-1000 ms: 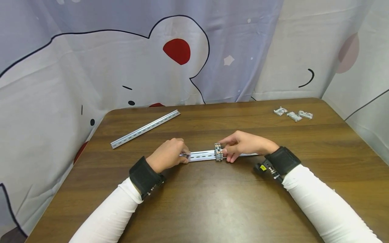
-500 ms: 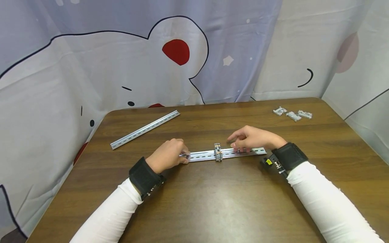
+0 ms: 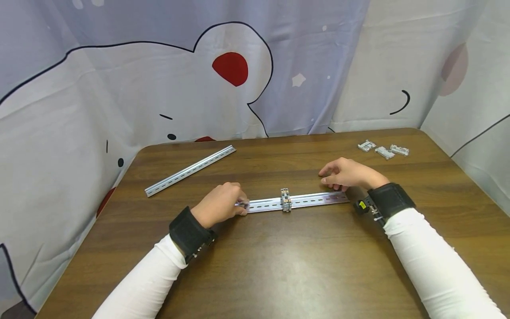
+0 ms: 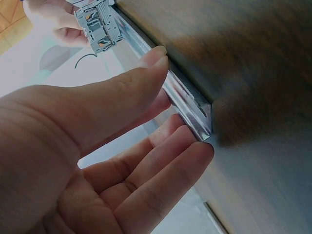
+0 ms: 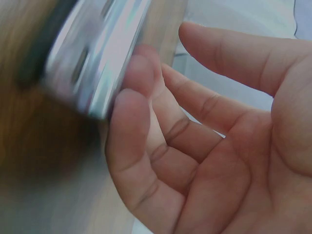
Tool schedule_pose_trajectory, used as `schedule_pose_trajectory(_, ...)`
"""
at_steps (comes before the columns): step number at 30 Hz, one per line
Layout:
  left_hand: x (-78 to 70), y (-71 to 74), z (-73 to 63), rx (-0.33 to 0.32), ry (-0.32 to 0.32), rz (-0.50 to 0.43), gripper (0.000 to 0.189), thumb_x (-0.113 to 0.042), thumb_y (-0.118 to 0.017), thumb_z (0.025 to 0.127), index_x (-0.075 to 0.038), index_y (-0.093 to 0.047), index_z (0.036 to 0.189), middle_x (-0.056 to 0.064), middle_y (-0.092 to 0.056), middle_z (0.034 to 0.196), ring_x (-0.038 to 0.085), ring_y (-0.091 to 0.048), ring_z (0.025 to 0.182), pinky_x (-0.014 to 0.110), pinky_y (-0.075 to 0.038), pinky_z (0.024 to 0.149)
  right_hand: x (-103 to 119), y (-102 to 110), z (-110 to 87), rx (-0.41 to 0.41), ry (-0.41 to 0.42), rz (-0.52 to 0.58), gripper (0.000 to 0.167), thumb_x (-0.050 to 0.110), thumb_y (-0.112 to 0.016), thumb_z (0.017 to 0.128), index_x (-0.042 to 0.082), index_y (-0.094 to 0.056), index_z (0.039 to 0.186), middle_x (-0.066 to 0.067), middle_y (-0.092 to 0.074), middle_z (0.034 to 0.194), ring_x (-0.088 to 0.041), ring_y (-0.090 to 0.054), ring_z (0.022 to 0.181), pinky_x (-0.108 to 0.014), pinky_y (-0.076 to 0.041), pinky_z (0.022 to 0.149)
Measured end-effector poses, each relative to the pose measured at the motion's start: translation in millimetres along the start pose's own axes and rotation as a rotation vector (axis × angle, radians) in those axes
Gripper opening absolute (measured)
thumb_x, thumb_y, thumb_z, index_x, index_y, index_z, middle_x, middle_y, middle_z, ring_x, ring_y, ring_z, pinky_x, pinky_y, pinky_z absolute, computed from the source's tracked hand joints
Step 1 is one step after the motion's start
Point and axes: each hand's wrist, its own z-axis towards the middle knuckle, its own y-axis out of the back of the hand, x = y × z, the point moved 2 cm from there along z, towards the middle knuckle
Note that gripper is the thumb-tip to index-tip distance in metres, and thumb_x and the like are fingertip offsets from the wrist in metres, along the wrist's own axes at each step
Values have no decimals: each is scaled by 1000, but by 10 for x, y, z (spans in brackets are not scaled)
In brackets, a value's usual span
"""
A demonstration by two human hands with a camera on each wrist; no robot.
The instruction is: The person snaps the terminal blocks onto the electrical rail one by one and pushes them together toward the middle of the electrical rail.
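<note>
A slotted metal DIN rail (image 3: 316,200) lies on the table, its left end pinched between the thumb and fingers of my left hand (image 3: 220,203). Grey terminal blocks (image 3: 286,200) stand clipped side by side across the rail near its middle; in the left wrist view those terminal blocks (image 4: 99,27) show orange spots. Over the rail's right end hovers my right hand (image 3: 350,173), fingers loosely bent and thumb apart. In the right wrist view, that hand's fingertips are close beside the rail (image 5: 100,58), and nothing lies between thumb and fingers. Whether they touch it I cannot tell.
Another DIN rail (image 3: 190,171) lies slanted at the back left of the wooden table (image 3: 263,266). Three loose, pale terminal blocks (image 3: 384,153) lie at the back right. A printed curtain (image 3: 159,88) hangs behind the table.
My right hand has left the terminal blocks and moved right along the rail to its far end, uncovering the rail. My left hand has stayed in place.
</note>
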Motion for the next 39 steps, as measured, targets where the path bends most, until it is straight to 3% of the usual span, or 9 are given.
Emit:
schedule_pose_trajectory(8,14,15,-12,5,11,-4,16,-18,-82,79,-10,-78,93,2,-72,90,15,-65,81,33,-52,70,-49,88,-11,-37,-28,-25,38,23,-63,95,2,-59,126,-12,-64,87,-22,-62,72,-37,-54,65)
schedule_pose_trajectory(15,12,17,-32,-26,6,10,8,-17,-81,80,-12,-77,86,2,-70,86,13,-61,77,32,-51,66,-61,136,-37,33,-9,-32,44,26,-70,90,1,-59,125,-9,-68,87,-21,-63,76,-37,-54,69)
schedule_pose_trajectory(22,38,8,-24,-80,20,12,7,-17,-81,80,-13,-77,83,3,-69,85,15,-63,79,34,-52,68,-61,158,-45,152,95,-65,40,22,-83,78,2,-65,107,-7,-67,89,-17,-61,78,-28,-50,69)
schedule_pose_trajectory(27,73,-16,-10,-112,18,12,9,-16,-81,80,-11,-78,86,5,-69,87,17,-65,81,35,-53,69,-60,155,-50,178,178,-125,38,17,-88,70,5,-68,99,-8,-65,89,-19,-58,83,-26,-48,72)
schedule_pose_trajectory(31,116,-36,23,-124,37,-17,14,-16,-81,80,-9,-79,91,6,-70,90,18,-67,85,35,-54,72,-57,144,-42,139,215,-194,34,15,-88,69,7,-69,96,-6,-66,87,-18,-60,82,-27,-50,73)
schedule_pose_trajectory(39,234,-106,213,-111,89,4,20,-19,-79,82,-6,-78,98,8,-68,94,21,-67,89,32,-54,73,-144,164,-35,-63,244,-326,31,18,-87,70,10,-73,97,0,-69,85,-15,-61,81,-29,-49,73)
